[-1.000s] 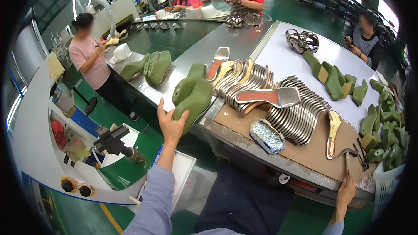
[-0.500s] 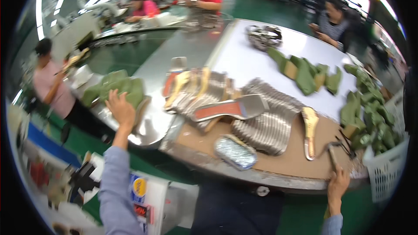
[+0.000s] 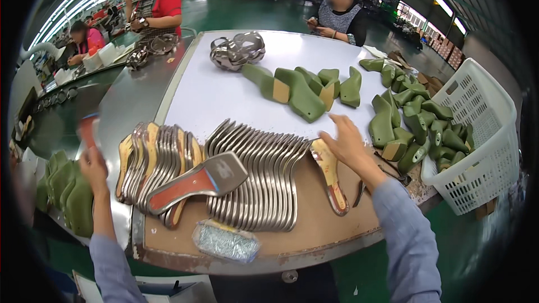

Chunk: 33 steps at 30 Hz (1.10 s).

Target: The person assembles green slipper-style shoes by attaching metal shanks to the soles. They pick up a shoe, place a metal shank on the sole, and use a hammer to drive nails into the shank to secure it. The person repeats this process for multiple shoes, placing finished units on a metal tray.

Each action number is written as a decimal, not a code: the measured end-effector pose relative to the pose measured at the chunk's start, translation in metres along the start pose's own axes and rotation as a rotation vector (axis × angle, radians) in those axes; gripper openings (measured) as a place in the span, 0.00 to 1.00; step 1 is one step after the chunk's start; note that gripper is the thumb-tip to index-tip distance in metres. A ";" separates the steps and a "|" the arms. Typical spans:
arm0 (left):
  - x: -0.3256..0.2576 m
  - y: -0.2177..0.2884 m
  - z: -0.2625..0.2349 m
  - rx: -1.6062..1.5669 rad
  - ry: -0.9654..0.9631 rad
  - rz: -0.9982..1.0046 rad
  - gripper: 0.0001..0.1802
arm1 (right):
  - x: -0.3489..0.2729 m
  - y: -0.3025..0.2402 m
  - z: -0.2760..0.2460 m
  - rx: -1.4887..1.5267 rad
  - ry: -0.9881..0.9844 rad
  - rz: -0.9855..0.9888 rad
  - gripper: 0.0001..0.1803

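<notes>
L hand (image 3: 92, 163) grips a blurred red insole (image 3: 88, 130), sticking up above its fingers. R hand (image 3: 347, 141), fingers spread, hovers just above a tan insole (image 3: 330, 175), green lasts (image 3: 393, 129) beyond fingertips.

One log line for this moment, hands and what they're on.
left hand: raised, holding blurred red sole piece | right hand: open, over table beside tan insole | metal shanks: fanned, untouched

The white-topped table (image 3: 208, 95) carries rows of metal insoles (image 3: 258, 182) and green shoe lasts (image 3: 306, 92).
</notes>
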<state>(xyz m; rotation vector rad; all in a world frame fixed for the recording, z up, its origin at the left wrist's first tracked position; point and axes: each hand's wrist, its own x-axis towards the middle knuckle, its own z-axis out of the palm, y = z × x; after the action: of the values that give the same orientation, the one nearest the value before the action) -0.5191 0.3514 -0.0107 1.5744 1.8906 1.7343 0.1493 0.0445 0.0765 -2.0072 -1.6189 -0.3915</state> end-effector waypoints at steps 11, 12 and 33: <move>-0.203 0.083 -0.188 -0.756 -0.125 -0.474 0.29 | 0.089 0.092 0.091 0.332 -0.060 0.493 0.19; -0.213 0.109 -0.172 -0.724 -0.161 -0.478 0.31 | 0.072 0.095 0.079 0.283 -0.081 0.435 0.19; -0.341 0.256 -0.171 -1.020 -0.750 -0.532 0.32 | 0.001 0.171 -0.094 0.015 -0.594 0.667 0.70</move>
<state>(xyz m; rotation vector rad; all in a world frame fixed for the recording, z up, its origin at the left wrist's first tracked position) -0.3352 -0.0622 0.0714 0.9470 0.7241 1.2310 0.3243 -0.0323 0.1173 -2.6397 -1.1041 0.5037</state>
